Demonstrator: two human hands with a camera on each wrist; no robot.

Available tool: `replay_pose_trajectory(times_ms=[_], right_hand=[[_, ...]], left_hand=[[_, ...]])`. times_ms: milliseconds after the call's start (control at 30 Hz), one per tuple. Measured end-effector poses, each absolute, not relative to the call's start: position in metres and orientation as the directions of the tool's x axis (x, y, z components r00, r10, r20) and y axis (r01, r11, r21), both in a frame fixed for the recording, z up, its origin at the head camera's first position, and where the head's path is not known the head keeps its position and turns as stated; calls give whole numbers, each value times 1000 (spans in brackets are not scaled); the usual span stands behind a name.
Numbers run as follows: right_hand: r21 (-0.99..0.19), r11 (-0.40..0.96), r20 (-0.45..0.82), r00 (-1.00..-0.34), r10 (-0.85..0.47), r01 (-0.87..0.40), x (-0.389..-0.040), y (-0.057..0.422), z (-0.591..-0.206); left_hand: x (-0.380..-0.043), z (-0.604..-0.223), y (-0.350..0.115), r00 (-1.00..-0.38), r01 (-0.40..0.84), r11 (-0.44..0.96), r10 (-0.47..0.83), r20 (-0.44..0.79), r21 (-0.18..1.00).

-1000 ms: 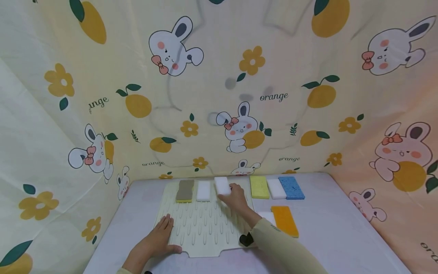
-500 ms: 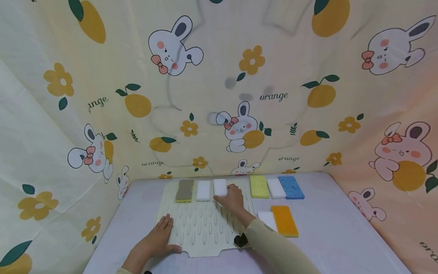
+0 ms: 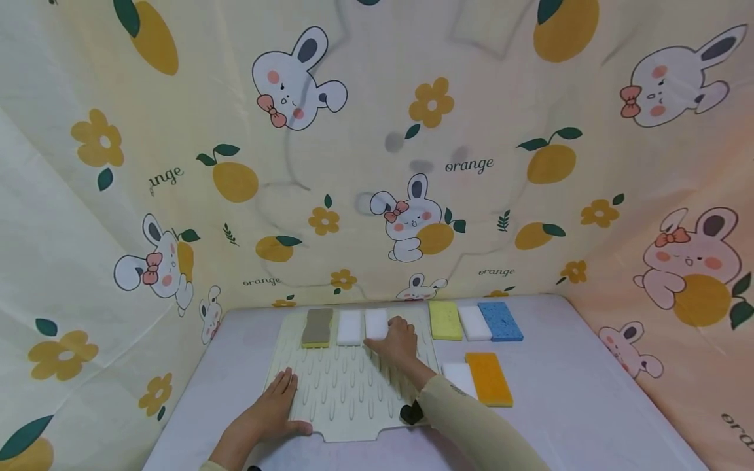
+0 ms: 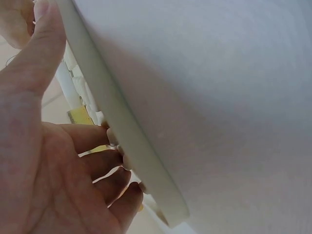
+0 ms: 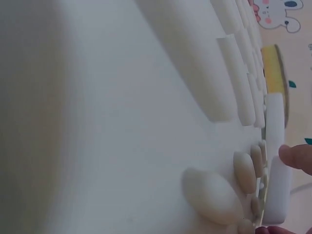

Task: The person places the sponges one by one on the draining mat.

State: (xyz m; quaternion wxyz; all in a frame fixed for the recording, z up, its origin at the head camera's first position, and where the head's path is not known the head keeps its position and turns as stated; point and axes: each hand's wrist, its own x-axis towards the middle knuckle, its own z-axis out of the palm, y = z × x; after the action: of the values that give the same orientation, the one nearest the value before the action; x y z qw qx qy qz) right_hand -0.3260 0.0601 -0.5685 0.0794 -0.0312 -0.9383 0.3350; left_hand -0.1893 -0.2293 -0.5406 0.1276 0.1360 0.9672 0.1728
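A cream ridged drying mat (image 3: 336, 399) lies on the table. At its back row, my right hand (image 3: 397, 347) pinches a white sponge (image 3: 376, 323); in the right wrist view, the thumb (image 5: 296, 158) presses at this sponge (image 5: 277, 197). Just left of it lies another white sponge (image 3: 349, 327), then a wavy-sided sponge (image 3: 317, 328), grey on top and yellow beneath. My left hand (image 3: 268, 409) rests at the mat's left front edge with its fingers extended; the left wrist view shows its palm (image 4: 58, 180) beside the mat's rim (image 4: 122, 117).
Right of the mat, a yellow-green sponge (image 3: 445, 320), a white sponge (image 3: 474, 323) and a blue sponge (image 3: 501, 320) sit at the back. Nearer are a white sponge (image 3: 459, 378) and an orange sponge (image 3: 489, 379). A printed cloth (image 3: 365, 131) hangs behind the table (image 3: 565, 405).
My right hand has shifted slightly left with the white sponge, bringing it closer to the other white sponge on the mat. The left hand stays in place.
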Motion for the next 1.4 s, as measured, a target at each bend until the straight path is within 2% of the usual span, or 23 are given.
replay_pose_trajectory(times_ms=[767, 1067, 1400], right_hand=[[-648, 760, 81, -990, 116, 36, -327, 62, -567], [-681, 732, 89, -995, 53, -22, -322, 70, -562], [-776, 622, 84, -994, -69, -109, -315, 87, -552]], left_hand=[[-190, -541, -227, -929, 217, 905, 306, -207, 366], [-187, -536, -225, -930, 211, 907, 301, -211, 364], [-188, -542, -229, -929, 208, 899, 305, -211, 385]])
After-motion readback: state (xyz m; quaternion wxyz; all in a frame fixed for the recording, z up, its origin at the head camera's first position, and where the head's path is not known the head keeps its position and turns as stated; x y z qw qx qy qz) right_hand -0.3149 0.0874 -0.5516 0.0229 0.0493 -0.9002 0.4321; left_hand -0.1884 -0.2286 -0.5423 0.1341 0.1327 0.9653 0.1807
